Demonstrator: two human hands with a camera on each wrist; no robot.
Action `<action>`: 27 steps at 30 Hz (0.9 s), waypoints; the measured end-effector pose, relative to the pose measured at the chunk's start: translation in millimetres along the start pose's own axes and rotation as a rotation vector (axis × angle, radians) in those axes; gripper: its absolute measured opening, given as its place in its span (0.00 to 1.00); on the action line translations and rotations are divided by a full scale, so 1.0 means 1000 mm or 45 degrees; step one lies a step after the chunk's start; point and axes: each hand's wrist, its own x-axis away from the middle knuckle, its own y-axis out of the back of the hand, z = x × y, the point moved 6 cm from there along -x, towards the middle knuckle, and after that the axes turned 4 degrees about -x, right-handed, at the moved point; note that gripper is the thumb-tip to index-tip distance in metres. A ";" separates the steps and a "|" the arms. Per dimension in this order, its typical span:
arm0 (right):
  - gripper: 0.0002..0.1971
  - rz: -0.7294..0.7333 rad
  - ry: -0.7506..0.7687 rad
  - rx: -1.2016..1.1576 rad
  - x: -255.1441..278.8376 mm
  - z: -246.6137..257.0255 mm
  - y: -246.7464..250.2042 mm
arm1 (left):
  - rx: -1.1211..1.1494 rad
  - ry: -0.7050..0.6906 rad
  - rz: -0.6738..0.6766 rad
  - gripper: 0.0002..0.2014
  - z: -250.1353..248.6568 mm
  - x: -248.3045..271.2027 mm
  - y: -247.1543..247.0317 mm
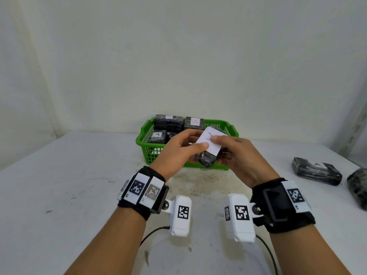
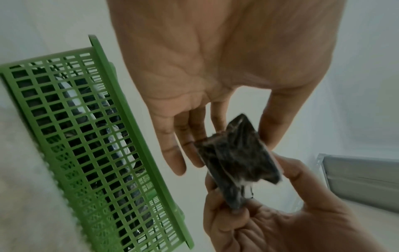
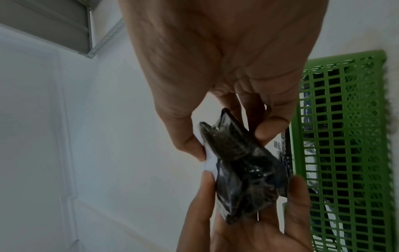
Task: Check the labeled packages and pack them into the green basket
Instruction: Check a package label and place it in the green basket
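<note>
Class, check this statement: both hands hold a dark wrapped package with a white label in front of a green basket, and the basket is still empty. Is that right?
Not quite. The green basket is not empty: the head view shows several dark packages inside, three with visible A labels. The rest stands: the left hand and right hand hold a dark wrapped package with a white label in front of it.

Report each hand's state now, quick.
Left hand: grips the held package, thumb on its white label.
Right hand: grips the same package from the other side.
</note>
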 end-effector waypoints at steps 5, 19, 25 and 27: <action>0.11 0.139 -0.083 0.077 0.004 0.003 -0.007 | 0.071 0.048 0.007 0.22 0.001 -0.001 0.001; 0.14 0.004 -0.242 -0.061 -0.004 0.006 0.003 | 0.321 0.245 -0.228 0.18 0.012 -0.011 0.008; 0.11 -0.124 -0.219 -0.205 -0.026 0.023 0.017 | 0.189 0.295 -0.170 0.16 -0.002 -0.039 0.004; 0.10 -0.194 -0.192 -0.202 -0.040 0.028 0.025 | 0.124 0.340 -0.135 0.16 -0.003 -0.057 0.003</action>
